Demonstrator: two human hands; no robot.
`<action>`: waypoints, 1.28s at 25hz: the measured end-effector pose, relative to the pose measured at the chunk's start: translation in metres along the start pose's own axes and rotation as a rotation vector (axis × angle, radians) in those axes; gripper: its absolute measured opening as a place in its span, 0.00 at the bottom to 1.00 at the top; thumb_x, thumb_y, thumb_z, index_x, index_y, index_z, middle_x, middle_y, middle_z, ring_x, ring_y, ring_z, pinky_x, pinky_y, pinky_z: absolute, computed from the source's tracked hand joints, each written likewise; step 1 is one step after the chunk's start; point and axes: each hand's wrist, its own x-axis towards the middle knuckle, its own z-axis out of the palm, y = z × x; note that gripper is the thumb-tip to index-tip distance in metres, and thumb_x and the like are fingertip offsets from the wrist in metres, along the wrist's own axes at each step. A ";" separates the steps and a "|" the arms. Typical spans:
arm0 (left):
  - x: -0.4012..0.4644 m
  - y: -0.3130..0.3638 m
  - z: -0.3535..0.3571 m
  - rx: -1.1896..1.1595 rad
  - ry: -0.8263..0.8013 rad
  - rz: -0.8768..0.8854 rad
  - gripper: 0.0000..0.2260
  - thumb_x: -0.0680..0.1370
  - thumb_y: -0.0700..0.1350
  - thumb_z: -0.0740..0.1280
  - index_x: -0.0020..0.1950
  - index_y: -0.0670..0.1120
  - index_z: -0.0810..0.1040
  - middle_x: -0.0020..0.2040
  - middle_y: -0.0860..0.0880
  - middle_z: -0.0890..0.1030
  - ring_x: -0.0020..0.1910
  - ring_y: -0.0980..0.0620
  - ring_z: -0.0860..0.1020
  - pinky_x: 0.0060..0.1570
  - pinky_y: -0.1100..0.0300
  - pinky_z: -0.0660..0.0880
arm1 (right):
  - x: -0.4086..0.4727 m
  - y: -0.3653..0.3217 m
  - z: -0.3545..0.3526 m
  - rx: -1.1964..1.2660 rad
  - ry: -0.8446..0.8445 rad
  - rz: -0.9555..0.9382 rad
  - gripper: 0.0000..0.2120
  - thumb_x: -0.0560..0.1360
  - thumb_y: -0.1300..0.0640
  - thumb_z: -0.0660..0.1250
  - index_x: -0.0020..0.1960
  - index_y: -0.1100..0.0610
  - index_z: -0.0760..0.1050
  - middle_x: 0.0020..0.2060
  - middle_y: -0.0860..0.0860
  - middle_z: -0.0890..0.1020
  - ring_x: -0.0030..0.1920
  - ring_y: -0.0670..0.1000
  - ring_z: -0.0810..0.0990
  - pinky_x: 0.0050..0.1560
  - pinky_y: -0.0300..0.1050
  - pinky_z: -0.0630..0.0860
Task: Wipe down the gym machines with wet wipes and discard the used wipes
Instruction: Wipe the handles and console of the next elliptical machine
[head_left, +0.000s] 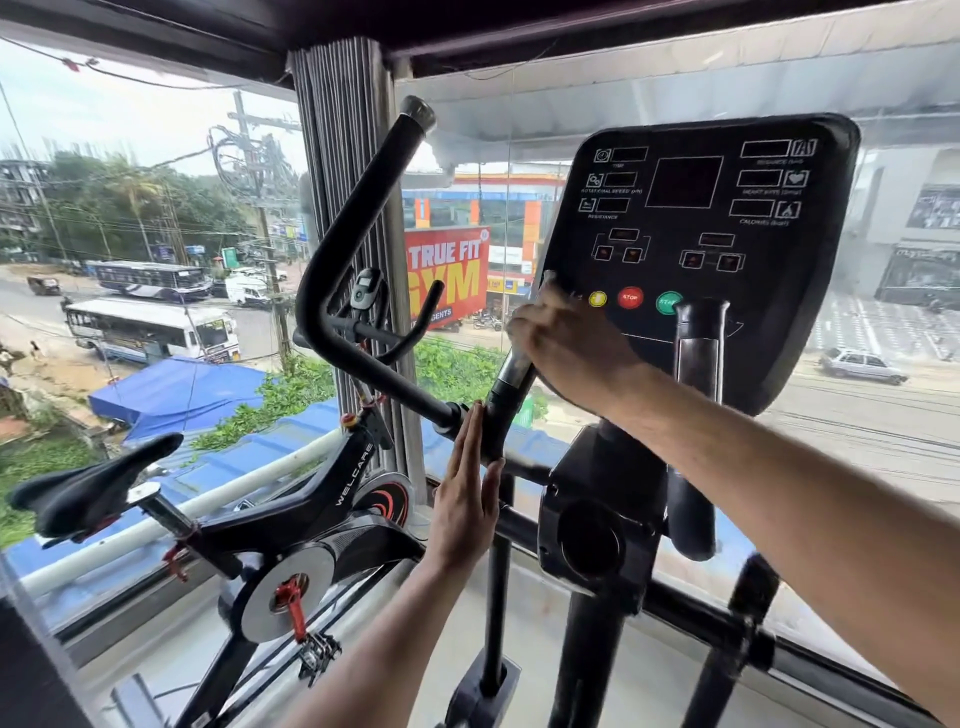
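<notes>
The elliptical machine's black console (696, 218) stands in front of me, with yellow, red and green buttons along its lower part. My right hand (566, 343) is wrapped around the chrome sensor handle (514, 370) at the console's lower left. A pale, blurred bit of wet wipe (546, 285) sticks up above its fingers. My left hand (464, 499) is flat, fingers straight and together, pressed against the black lower part of that same handle post. It holds nothing. A long curved black arm bar (358, 208) rises to the left of both hands.
A second chrome handle (698, 358) stands right of my right hand. A black spin bike (311, 499) with its saddle (88, 488) is close on the left. Large window panes (857, 415) and a grey folded curtain (343, 130) are just behind the machines.
</notes>
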 end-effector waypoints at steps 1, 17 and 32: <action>0.000 0.000 0.000 0.000 0.002 0.004 0.29 0.85 0.38 0.64 0.84 0.44 0.56 0.84 0.50 0.60 0.82 0.57 0.58 0.76 0.69 0.57 | -0.006 -0.017 0.004 -0.009 -0.027 -0.055 0.01 0.77 0.64 0.69 0.47 0.60 0.79 0.43 0.54 0.83 0.50 0.56 0.75 0.50 0.54 0.78; 0.003 -0.005 -0.017 -0.008 -0.146 0.011 0.29 0.86 0.42 0.62 0.85 0.53 0.55 0.83 0.56 0.61 0.80 0.54 0.65 0.75 0.52 0.70 | -0.037 -0.053 0.051 0.521 0.368 0.335 0.16 0.72 0.69 0.72 0.58 0.57 0.84 0.58 0.46 0.84 0.49 0.51 0.78 0.49 0.46 0.81; 0.219 0.074 -0.042 0.759 -0.518 0.837 0.25 0.84 0.56 0.62 0.80 0.49 0.69 0.84 0.43 0.58 0.82 0.41 0.58 0.78 0.45 0.58 | -0.076 -0.104 0.051 1.555 0.650 1.232 0.05 0.75 0.59 0.75 0.49 0.51 0.85 0.33 0.48 0.85 0.29 0.44 0.79 0.30 0.34 0.71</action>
